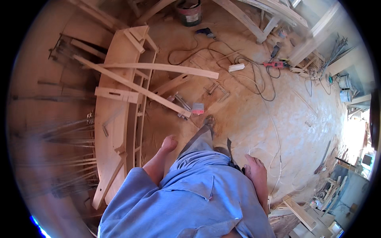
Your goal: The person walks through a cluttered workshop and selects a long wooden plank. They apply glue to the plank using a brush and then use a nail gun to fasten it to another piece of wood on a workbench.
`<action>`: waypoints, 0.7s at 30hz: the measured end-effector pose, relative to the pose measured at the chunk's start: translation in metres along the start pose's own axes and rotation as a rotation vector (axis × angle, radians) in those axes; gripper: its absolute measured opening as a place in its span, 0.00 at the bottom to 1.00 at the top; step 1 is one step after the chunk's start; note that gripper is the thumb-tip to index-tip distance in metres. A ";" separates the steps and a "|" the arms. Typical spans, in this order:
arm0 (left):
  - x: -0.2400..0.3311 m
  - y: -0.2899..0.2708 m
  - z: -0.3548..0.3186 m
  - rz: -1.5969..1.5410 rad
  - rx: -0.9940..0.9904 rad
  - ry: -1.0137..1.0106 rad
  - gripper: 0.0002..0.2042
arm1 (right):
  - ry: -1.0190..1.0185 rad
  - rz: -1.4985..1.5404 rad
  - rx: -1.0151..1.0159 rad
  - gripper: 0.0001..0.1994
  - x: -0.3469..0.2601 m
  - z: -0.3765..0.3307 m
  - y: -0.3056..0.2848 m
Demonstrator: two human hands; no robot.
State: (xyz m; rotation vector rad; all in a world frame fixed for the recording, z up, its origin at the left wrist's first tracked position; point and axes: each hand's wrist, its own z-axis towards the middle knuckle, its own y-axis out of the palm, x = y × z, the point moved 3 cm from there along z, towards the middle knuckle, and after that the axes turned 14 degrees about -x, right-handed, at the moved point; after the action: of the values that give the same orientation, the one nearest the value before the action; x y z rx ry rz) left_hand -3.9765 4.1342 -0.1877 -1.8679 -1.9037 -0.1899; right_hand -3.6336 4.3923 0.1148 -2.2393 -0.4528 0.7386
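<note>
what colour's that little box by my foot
The box is grey and red, shown in the head view.

**Surrounding Workshop Items**

A dark bucket (189, 16) stands at the far side of the floor (301, 123). A dark blue power tool (205, 32) lies near it. Looped cable (274, 89) extends across the floor. A white block (236, 67) lies near the loops. A red power tool (276, 64) lies farther right, beside wood offcuts (313, 65). Pale buckets (346, 95) stand at far right.
</note>
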 end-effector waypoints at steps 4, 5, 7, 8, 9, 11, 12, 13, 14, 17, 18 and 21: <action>0.094 -0.023 0.019 0.217 0.018 0.135 0.23 | -0.005 0.168 0.017 0.22 0.013 0.022 -0.037; 0.113 -0.034 0.025 0.203 0.047 0.221 0.23 | -0.007 0.205 0.048 0.21 0.017 0.028 -0.045; 0.147 -0.057 0.052 0.180 -0.076 0.094 0.25 | -0.015 0.269 0.135 0.19 0.025 0.043 -0.059; 0.159 -0.061 0.060 -0.013 -0.039 0.169 0.26 | 0.001 0.268 0.121 0.19 0.031 0.050 -0.066; 0.168 -0.067 0.068 -0.149 0.010 0.160 0.27 | -0.002 0.264 0.114 0.19 0.038 0.058 -0.075; 0.184 -0.074 0.086 -0.337 -0.004 0.230 0.29 | 0.001 0.272 0.075 0.18 0.055 0.073 -0.095; 0.190 -0.078 0.096 -0.345 -0.015 0.183 0.29 | 0.008 0.288 0.044 0.18 0.064 0.082 -0.104; 0.196 -0.080 0.105 -0.275 -0.003 0.167 0.29 | -0.015 0.293 0.043 0.18 0.074 0.092 -0.114; 0.199 -0.079 0.109 -0.341 -0.003 0.158 0.30 | 0.017 0.328 -0.011 0.18 0.084 0.105 -0.123; 0.214 -0.065 0.125 -0.418 -0.044 0.064 0.32 | -0.043 0.473 0.062 0.16 0.124 0.145 -0.153; 0.223 -0.072 0.120 -0.391 -0.034 0.050 0.32 | -0.046 0.485 0.030 0.17 0.133 0.169 -0.160; 0.260 -0.028 0.121 -0.296 -0.071 -0.076 0.33 | -0.019 0.417 -0.073 0.16 0.193 0.216 -0.178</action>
State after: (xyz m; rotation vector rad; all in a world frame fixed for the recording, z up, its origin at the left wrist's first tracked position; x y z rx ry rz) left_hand -4.0229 4.4187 -0.1805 -1.6494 -2.2484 -0.2882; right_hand -3.6373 4.7257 0.0493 -2.4275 -0.0158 0.9659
